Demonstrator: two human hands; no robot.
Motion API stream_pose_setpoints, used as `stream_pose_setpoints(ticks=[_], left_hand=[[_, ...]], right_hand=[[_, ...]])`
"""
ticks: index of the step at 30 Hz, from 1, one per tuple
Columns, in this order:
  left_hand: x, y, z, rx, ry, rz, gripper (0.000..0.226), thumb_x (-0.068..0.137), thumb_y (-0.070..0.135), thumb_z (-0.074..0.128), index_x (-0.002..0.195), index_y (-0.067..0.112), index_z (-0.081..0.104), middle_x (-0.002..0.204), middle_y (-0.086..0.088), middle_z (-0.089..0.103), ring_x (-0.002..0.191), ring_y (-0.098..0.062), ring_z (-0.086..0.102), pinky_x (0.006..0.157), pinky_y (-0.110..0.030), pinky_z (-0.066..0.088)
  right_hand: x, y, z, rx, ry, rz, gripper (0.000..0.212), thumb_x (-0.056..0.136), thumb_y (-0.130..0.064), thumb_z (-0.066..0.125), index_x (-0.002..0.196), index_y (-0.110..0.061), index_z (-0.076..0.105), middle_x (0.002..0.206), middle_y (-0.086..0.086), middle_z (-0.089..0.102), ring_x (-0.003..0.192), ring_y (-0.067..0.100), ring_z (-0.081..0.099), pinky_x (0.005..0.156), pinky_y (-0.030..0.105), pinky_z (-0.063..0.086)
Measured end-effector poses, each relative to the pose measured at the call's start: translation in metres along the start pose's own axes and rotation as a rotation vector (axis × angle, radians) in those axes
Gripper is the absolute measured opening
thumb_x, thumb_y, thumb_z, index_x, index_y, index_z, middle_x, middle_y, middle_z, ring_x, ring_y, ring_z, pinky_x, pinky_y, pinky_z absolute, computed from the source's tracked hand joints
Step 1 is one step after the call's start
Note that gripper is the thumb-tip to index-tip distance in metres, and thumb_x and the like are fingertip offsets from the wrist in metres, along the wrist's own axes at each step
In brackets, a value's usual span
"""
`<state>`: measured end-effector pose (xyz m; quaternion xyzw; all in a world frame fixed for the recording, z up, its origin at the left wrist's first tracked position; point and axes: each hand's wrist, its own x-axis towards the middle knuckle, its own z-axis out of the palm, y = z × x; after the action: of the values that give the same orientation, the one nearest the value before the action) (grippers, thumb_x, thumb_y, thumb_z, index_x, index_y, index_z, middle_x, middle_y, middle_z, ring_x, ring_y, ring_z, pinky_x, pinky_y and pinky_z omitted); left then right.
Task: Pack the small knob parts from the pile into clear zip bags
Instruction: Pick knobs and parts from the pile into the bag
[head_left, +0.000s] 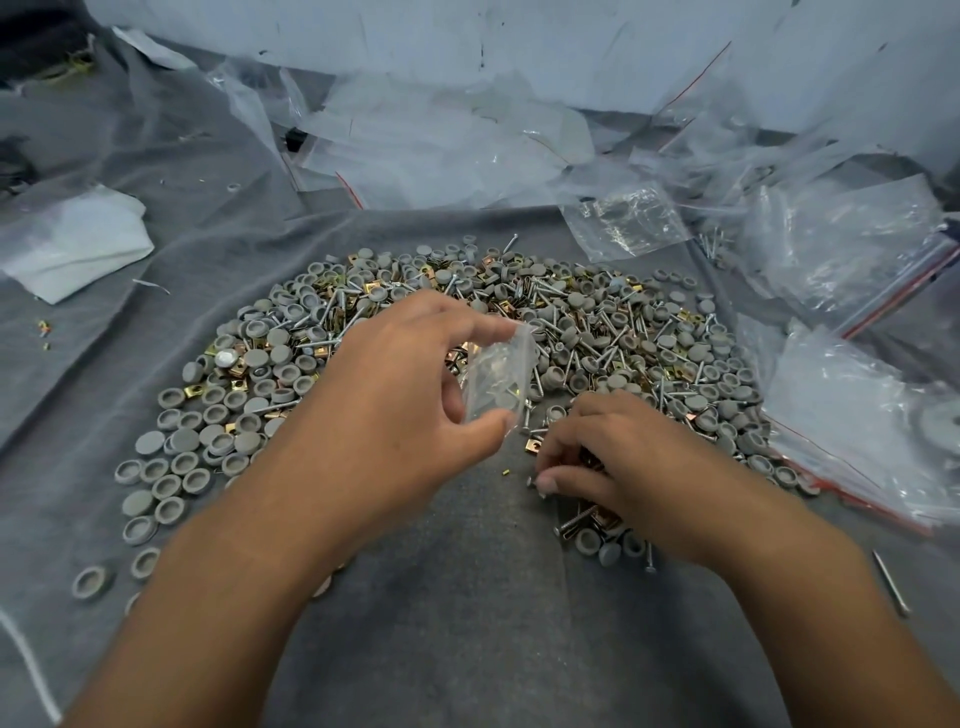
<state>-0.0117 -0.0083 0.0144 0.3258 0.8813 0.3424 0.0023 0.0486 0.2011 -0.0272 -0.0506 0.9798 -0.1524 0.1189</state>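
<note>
A wide pile of small grey round knob caps, mixed with silver screws and brass square clips, covers the grey cloth. My left hand holds a small clear zip bag between thumb and fingers above the pile's near middle; a few parts show inside it. My right hand lies lower right, its fingers curled around small parts gathered on the cloth, a screw at the fingertips.
Heaps of clear zip bags with red strips lie at the back and right. A folded white plastic sheet sits at the left. A lone nail lies at the near right. Grey cloth spreads out near me.
</note>
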Motion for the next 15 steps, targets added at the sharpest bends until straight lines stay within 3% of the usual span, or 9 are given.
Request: stream_pose_setpoints(ticks=[5, 10, 12, 15], left_hand=[[-0.001, -0.002, 0.000, -0.001, 0.006, 0.002, 0.050, 0.077, 0.039, 0.078, 0.125, 0.040, 0.063, 0.099, 0.028, 0.051, 0.077, 0.000, 0.061, 0.075, -0.002, 0.040], [-0.001, -0.003, 0.001, -0.001, 0.008, 0.004, 0.051, 0.076, 0.038, 0.077, 0.125, 0.039, 0.065, 0.106, 0.025, 0.054, 0.076, -0.002, 0.062, 0.073, -0.004, 0.041], [-0.002, -0.004, 0.001, 0.000, 0.010, 0.009, 0.052, 0.074, 0.038, 0.076, 0.125, 0.038, 0.065, 0.104, 0.026, 0.053, 0.077, -0.001, 0.062, 0.074, -0.004, 0.041], [-0.001, -0.004, 0.003, 0.003, 0.008, 0.008, 0.052, 0.073, 0.039, 0.076, 0.124, 0.040, 0.064, 0.102, 0.027, 0.052, 0.079, 0.000, 0.060, 0.079, -0.006, 0.041]], right_hand=[[-0.003, -0.004, 0.003, -0.067, 0.063, -0.007, 0.015, 0.090, -0.043, 0.071, 0.103, -0.043, 0.064, 0.095, -0.024, 0.044, 0.102, 0.001, 0.041, 0.090, 0.025, 0.040], [-0.001, -0.010, 0.007, -0.088, 0.145, -0.021, 0.010, 0.103, -0.044, 0.047, 0.107, -0.040, 0.055, 0.102, -0.022, 0.040, 0.101, 0.003, 0.033, 0.090, 0.025, 0.036], [-0.005, -0.011, -0.001, 0.112, 0.258, 0.004, 0.009, 0.102, -0.043, 0.044, 0.099, -0.040, 0.052, 0.098, -0.022, 0.049, 0.095, 0.000, 0.043, 0.081, 0.022, 0.042], [-0.012, -0.020, -0.016, 0.370, 0.595, -0.140, 0.011, 0.105, -0.034, 0.051, 0.098, -0.038, 0.058, 0.090, -0.020, 0.058, 0.086, 0.001, 0.057, 0.070, 0.010, 0.040]])
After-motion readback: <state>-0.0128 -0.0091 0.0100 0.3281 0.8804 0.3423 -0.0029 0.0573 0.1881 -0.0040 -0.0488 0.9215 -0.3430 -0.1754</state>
